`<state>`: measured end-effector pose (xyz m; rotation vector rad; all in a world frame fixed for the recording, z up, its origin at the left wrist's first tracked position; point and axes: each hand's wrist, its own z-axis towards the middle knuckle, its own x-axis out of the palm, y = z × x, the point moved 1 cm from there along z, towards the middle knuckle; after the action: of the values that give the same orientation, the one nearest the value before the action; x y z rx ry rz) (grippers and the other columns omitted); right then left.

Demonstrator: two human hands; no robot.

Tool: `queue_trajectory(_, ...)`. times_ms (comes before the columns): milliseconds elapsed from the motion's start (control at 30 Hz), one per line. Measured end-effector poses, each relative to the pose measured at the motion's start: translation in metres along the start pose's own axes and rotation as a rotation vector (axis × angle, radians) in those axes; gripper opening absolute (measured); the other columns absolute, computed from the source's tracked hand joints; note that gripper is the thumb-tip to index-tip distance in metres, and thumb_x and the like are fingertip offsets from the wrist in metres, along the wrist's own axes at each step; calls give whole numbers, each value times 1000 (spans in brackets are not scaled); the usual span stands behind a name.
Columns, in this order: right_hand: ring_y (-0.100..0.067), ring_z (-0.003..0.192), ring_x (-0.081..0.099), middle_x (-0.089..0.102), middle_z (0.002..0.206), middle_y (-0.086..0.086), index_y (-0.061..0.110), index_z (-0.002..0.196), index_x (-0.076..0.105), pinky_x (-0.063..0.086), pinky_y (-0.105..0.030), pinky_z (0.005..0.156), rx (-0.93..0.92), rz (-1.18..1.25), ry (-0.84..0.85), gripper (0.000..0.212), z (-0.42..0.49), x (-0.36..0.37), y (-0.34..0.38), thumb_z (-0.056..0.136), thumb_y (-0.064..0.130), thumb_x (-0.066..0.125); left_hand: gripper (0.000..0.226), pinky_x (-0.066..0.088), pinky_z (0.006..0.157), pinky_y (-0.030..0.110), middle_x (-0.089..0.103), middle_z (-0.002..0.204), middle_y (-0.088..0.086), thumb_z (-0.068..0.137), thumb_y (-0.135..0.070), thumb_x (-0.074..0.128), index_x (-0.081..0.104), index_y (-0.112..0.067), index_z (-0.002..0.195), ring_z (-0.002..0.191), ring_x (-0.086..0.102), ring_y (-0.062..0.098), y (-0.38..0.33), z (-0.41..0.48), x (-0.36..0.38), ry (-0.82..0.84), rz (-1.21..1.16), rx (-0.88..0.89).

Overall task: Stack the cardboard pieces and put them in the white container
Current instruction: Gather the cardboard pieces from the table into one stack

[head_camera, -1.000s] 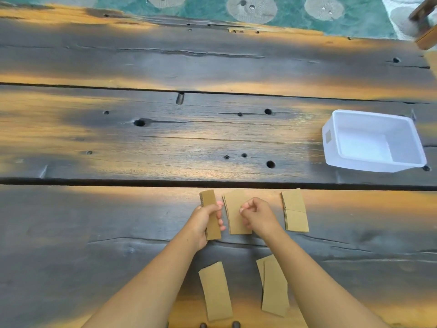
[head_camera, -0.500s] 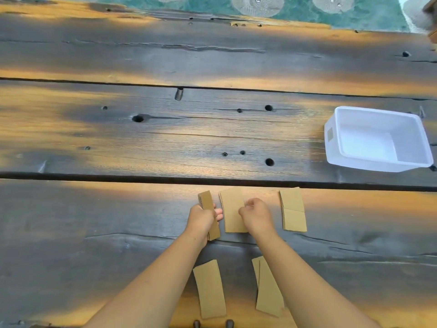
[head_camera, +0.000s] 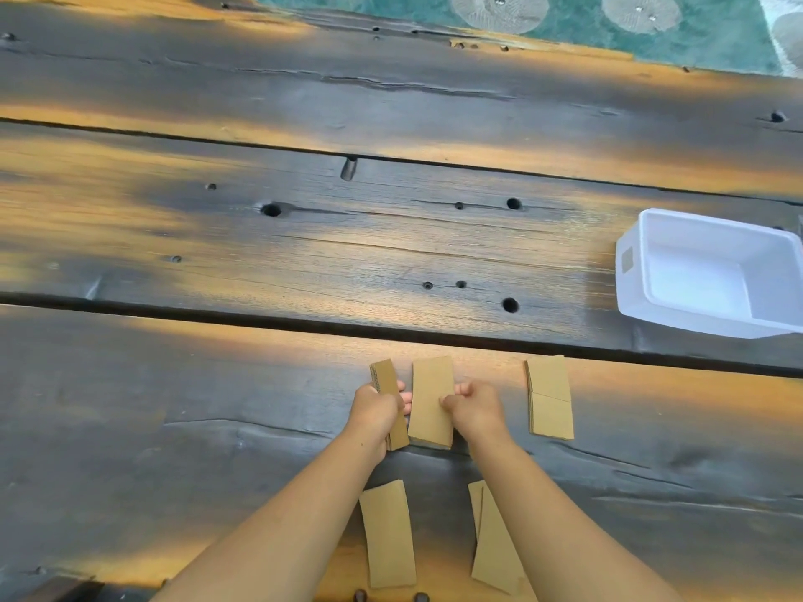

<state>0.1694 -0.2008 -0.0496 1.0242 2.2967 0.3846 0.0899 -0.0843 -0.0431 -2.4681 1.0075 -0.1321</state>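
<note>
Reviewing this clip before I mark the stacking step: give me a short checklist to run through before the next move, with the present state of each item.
1. Left hand has a firm hold on its cardboard stack: ok, fingers wrap it, tilted on edge.
2. Right hand is on the middle stack: ok, though the grip is partly hidden.
3. Middle stack edges are aligned: cannot tell.
4. White container is free to receive pieces: ok, nothing visible inside.
5. All loose pieces are gathered: not ok; the right stack and the two near piles lie apart.
</note>
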Motion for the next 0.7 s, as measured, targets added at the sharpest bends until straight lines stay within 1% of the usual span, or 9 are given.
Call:
queue_trajectory(67, -32, 99, 68, 72, 103, -15, 12, 84, 63, 57, -51, 93, 10, 23, 37, 6, -3, -2, 4, 89, 10, 66, 30, 58, 60, 31, 76, 99, 12, 93, 4, 50, 64, -9, 115, 85, 74, 23, -4, -1, -4, 3, 13, 8)
queue_trajectory(133, -37, 103, 68, 71, 105, -21, 8, 85, 61, 56, -54, 94, 11, 96, 78, 7, -6, -6, 9, 89, 4, 64, 30, 59, 58, 31, 76, 99, 14, 92, 6, 49, 64, -8, 114, 85, 75, 24, -10, -3, -6, 37, 10, 9)
queue_trajectory(233, -44, 108, 67, 69, 107, -29, 4, 90, 58, 54, -58, 97, -7, 185, 130, 7, -12, -14, 17, 89, -2, 62, 28, 62, 67, 35, 76, 99, 17, 91, 7, 51, 65, -6, 112, 83, 74, 26, -20, -9, -10, 90, -27, 22)
queue_trajectory(300, -43, 106, 68, 69, 109, -30, 0, 95, 61, 55, -55, 95, -26, 217, 161, 6, -19, -15, 23, 90, -3, 61, 17, 62, 70, 36, 75, 94, 15, 92, -8, 63, 66, -7, 108, 80, 74, 24, -23, -9, -20, 92, -16, 61)
queue_trajectory(333, -39, 101, 69, 70, 106, -28, 0, 95, 62, 58, -51, 89, -33, 236, 186, 5, -23, -15, 25, 91, -3, 61, 18, 61, 68, 34, 75, 90, 13, 91, -21, 69, 67, -8, 104, 78, 73, 23, -25, -9, -25, 89, 3, 82)
queue_trajectory(400, -30, 86, 71, 71, 97, -21, 2, 90, 62, 60, -39, 74, -45, 276, 262, 6, -30, -17, 29, 92, -3, 60, 34, 59, 62, 30, 75, 85, 10, 87, -42, 72, 68, -9, 96, 74, 73, 20, -28, -8, -33, 107, 32, 101)
queue_trajectory(467, -23, 79, 73, 73, 93, -16, 1, 96, 65, 59, -33, 67, -64, 292, 346, 7, -39, -15, 33, 92, -3, 60, 40, 61, 65, 33, 79, 86, 7, 85, -49, 72, 70, -12, 99, 78, 76, 21, -29, -10, -40, 190, 29, 103)
queue_trajectory(567, -20, 78, 73, 74, 93, -14, -1, 105, 65, 59, -31, 67, -107, 314, 402, 13, -52, -7, 39, 92, -1, 61, 49, 61, 86, 47, 80, 102, 9, 80, -57, 73, 70, -17, 110, 96, 76, 29, -32, -15, -50, 303, 9, 109)
queue_trajectory(700, -25, 82, 71, 69, 99, -20, -11, 118, 60, 61, -34, 73, -138, 361, 421, 27, -68, 7, 40, 93, -3, 59, 63, 63, 77, 42, 81, 100, 10, 66, -62, 79, 72, -16, 108, 93, 77, 27, -33, -23, -58, 401, -19, 183)
